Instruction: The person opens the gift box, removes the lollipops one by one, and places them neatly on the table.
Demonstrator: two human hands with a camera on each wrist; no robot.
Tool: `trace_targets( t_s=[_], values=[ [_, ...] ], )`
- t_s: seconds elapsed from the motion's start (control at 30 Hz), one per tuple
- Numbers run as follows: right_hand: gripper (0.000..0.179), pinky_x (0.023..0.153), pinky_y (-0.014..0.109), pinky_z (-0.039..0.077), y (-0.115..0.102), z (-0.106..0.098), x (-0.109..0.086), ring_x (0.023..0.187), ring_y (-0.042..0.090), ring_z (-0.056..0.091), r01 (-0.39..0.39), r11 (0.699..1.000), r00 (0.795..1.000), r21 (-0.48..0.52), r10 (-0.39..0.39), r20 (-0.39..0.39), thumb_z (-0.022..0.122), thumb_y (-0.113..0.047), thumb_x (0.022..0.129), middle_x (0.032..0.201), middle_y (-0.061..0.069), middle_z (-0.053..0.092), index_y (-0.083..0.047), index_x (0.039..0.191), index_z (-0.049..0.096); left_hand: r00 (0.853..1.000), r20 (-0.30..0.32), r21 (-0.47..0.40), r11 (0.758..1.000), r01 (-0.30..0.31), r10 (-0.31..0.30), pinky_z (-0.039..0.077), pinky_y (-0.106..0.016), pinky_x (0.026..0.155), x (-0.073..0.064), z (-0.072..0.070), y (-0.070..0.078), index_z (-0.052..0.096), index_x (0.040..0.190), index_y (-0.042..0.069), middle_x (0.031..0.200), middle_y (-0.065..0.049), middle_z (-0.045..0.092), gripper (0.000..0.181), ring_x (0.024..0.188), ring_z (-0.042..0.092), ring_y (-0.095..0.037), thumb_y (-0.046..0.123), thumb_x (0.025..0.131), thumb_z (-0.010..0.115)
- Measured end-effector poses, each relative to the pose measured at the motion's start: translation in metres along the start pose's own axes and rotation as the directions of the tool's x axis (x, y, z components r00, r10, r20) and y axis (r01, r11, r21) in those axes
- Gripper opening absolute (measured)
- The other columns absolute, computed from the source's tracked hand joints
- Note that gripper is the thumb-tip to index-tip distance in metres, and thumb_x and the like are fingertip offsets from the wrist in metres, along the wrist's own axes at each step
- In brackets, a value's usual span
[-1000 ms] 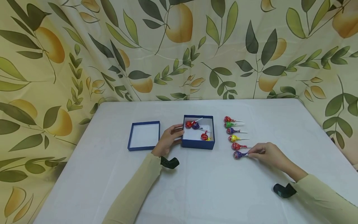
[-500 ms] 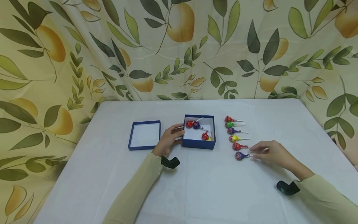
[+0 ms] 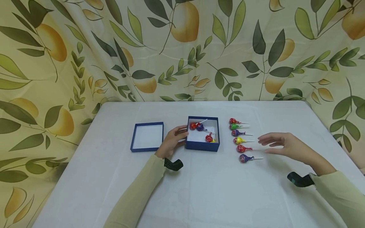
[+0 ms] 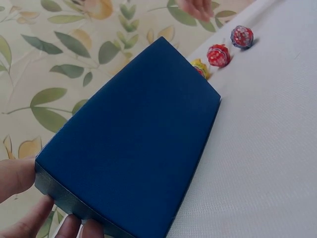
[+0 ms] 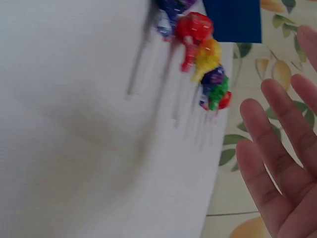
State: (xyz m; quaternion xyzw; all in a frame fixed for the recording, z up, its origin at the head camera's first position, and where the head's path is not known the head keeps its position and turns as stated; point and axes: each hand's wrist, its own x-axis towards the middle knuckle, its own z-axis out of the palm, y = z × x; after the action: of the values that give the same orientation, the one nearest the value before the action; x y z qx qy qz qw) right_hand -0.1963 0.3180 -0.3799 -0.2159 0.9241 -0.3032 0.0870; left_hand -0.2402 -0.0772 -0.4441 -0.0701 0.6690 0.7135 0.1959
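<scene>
My left hand (image 3: pixel 170 143) rests against the left side of a blue open box (image 3: pixel 202 146); its fingertips (image 4: pixel 69 225) touch the short side wall in the left wrist view. Inside the box are a red lollipop (image 3: pixel 193 126), a purple lollipop (image 3: pixel 200 127), another red lollipop (image 3: pixel 209 138) and a partly hidden yellow one. My right hand (image 3: pixel 288 147) hovers with fingers extended, holding nothing, right of a column of wrapped lollipops. A purple lollipop (image 3: pixel 245 158) lies nearest in that column. Behind it come a red lollipop (image 3: pixel 241 148), a yellow lollipop (image 3: pixel 238 140) and others.
A shallow blue lid (image 3: pixel 146 150) with a white inside lies left of the left hand. Everything lies on a white tablecloth (image 3: pixel 199 190). Behind the table hangs a fruit-and-leaf patterned curtain (image 3: pixel 176 76). Black cameras (image 3: pixel 173 165) sit on both wrists.
My right hand has let go of the nearest purple lollipop's stick, spread its fingers and moved back and right. That lollipop stays at the near end of the column. The left hand keeps its place.
</scene>
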Motion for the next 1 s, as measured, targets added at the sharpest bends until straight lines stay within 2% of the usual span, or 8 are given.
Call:
trace_targets(
  t_s=[0.2,0.27,0.43,0.63,0.8,0.9,1.0],
  values=[
    [0.044,0.076,0.005,0.048,-0.009,-0.017,0.008,0.091,-0.012,0.059,0.033,0.999,0.999,0.005,-0.033,-0.029,0.076,-0.015,0.077,0.108,-0.019,0.063,-0.007,0.118,0.061,1.000,-0.002,0.003,1.000,-0.008,0.008,0.045,-0.041,0.104,0.001,-0.001,-0.002,0.049,0.134,0.016,0.137,-0.008,0.051,0.043,0.122,0.052,-0.024,0.018,0.092,0.060],
    [0.044,0.076,0.005,0.048,-0.012,-0.023,0.012,0.091,-0.012,0.059,0.049,0.999,0.998,-0.001,-0.049,-0.030,0.076,-0.015,0.077,0.107,-0.024,0.061,-0.009,0.118,0.061,1.000,-0.002,0.002,1.000,-0.007,0.007,0.045,-0.041,0.104,0.001,-0.001,-0.002,0.050,0.133,0.016,0.137,-0.008,0.051,0.043,0.122,0.052,-0.024,0.018,0.092,0.060],
    [0.045,0.074,0.006,0.049,-0.019,-0.038,0.021,0.093,-0.012,0.059,0.090,0.996,0.996,-0.004,-0.091,-0.002,0.075,-0.013,0.078,0.105,-0.021,0.064,-0.009,0.121,0.060,1.000,0.003,-0.001,1.000,-0.004,0.004,0.044,-0.041,0.105,0.001,-0.001,-0.002,0.049,0.134,0.016,0.139,-0.008,0.050,0.044,0.124,0.051,-0.024,0.018,0.092,0.061],
    [0.043,0.076,0.005,0.048,-0.031,-0.053,0.036,0.093,-0.011,0.059,0.181,0.983,0.983,-0.021,-0.180,0.020,0.073,-0.005,0.079,0.102,-0.026,0.062,-0.005,0.119,0.059,1.000,0.014,-0.007,1.000,0.000,0.000,0.043,-0.043,0.106,0.000,-0.002,-0.001,0.045,0.138,0.015,0.142,-0.009,0.047,0.048,0.126,0.049,-0.025,0.019,0.093,0.060],
    [0.039,0.077,0.006,0.049,-0.042,-0.061,0.051,0.092,-0.011,0.058,0.215,0.975,0.976,-0.053,-0.213,0.042,0.072,-0.004,0.080,0.101,-0.027,0.061,-0.007,0.117,0.061,1.000,0.021,-0.011,1.000,0.001,-0.001,0.043,-0.042,0.106,0.000,-0.002,0.000,0.045,0.138,0.015,0.142,-0.009,0.046,0.047,0.126,0.049,-0.026,0.018,0.093,0.059],
    [0.038,0.077,0.008,0.050,-0.051,-0.063,0.061,0.092,-0.009,0.059,0.213,0.976,0.976,-0.048,-0.209,0.063,0.073,-0.006,0.080,0.103,-0.021,0.063,-0.008,0.116,0.062,1.000,0.014,-0.008,1.000,0.000,0.000,0.043,-0.042,0.105,0.000,-0.001,0.000,0.048,0.136,0.016,0.140,-0.008,0.048,0.045,0.124,0.050,-0.025,0.018,0.092,0.060],
    [0.038,0.077,0.010,0.051,-0.061,-0.064,0.071,0.091,-0.008,0.059,0.186,0.982,0.979,-0.041,-0.181,0.088,0.073,-0.009,0.080,0.105,-0.009,0.066,-0.008,0.116,0.062,1.000,0.008,0.001,1.000,-0.008,0.008,0.044,-0.042,0.105,0.000,-0.001,-0.001,0.049,0.134,0.016,0.138,-0.008,0.050,0.044,0.123,0.051,-0.025,0.018,0.092,0.060]
  ],
)
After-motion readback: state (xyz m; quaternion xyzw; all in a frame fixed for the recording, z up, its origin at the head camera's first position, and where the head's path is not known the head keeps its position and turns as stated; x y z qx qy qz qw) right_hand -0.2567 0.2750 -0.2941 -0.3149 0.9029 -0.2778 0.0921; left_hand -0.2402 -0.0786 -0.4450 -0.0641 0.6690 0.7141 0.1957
